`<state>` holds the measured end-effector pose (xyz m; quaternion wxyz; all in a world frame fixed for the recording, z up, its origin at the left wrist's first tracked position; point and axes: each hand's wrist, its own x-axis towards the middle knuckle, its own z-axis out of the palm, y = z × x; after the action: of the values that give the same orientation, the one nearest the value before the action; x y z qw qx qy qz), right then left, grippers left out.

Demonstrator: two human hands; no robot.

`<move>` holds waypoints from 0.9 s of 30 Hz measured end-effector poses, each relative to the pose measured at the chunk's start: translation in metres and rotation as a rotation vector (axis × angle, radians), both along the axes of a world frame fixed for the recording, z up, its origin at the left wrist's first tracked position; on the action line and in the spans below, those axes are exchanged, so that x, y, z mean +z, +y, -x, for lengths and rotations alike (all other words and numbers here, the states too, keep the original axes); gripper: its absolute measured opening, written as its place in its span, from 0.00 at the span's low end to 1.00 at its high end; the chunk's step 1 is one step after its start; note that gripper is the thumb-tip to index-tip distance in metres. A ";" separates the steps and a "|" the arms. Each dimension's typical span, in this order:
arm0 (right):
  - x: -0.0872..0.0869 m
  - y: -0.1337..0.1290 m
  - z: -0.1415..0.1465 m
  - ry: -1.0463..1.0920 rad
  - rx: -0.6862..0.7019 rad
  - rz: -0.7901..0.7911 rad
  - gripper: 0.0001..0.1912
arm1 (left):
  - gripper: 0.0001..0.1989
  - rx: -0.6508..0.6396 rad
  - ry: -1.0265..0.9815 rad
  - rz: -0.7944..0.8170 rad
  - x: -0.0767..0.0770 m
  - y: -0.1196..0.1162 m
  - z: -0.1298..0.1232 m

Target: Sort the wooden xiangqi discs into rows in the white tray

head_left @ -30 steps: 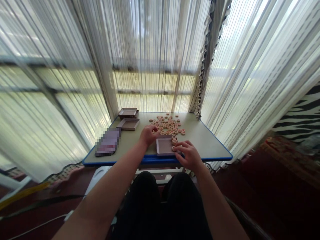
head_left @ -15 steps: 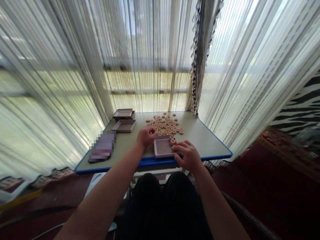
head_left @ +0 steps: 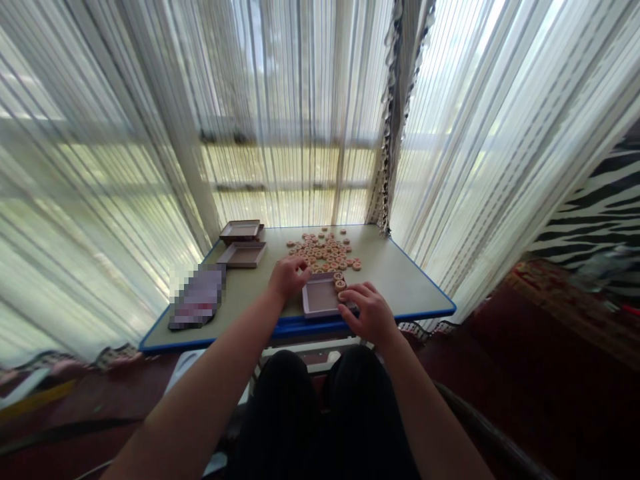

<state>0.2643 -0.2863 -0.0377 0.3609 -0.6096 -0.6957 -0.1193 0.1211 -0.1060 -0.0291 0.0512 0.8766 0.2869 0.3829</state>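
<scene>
Pale tray (head_left: 320, 298), corner hidden by right hand (head_left: 371, 315), half-open at 1 disc (head_left: 342, 296), left hand (head_left: 289, 277) curled, hold unclear

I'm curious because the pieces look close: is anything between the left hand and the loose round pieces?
Nothing visible blocks the left hand from the loose round pieces. Its fingertips are beside the nearest ones. The tray sits nearer the knees.

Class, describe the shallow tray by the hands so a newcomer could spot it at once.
Start at the pale table edged in blue. At its near edge, between the left hand and the right hand, sits the shallow tray. Unlike the open trays toward the table's far left corner, it holds round pieces along its right side.
</scene>
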 end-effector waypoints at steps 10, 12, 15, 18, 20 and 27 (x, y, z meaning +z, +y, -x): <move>-0.001 0.001 0.000 0.037 -0.003 0.017 0.10 | 0.09 0.022 -0.033 0.022 -0.004 0.004 0.000; -0.001 0.001 -0.001 0.075 0.007 -0.002 0.09 | 0.10 0.040 -0.030 0.039 -0.004 0.004 0.000; -0.001 0.000 -0.003 0.105 0.027 -0.007 0.08 | 0.11 0.116 -0.045 0.077 -0.004 0.006 0.001; -0.001 0.000 -0.003 0.108 0.038 0.001 0.07 | 0.12 0.191 -0.092 0.099 -0.005 0.008 0.001; -0.001 0.001 -0.003 0.105 0.033 0.002 0.07 | 0.12 0.204 -0.106 0.107 -0.006 0.009 0.001; -0.002 0.003 -0.002 0.111 0.011 -0.029 0.05 | 0.11 0.183 -0.087 0.097 -0.007 0.010 0.001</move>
<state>0.2666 -0.2837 -0.0400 0.4084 -0.6060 -0.6762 -0.0934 0.1199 -0.0955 -0.0364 0.0706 0.8259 0.3813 0.4092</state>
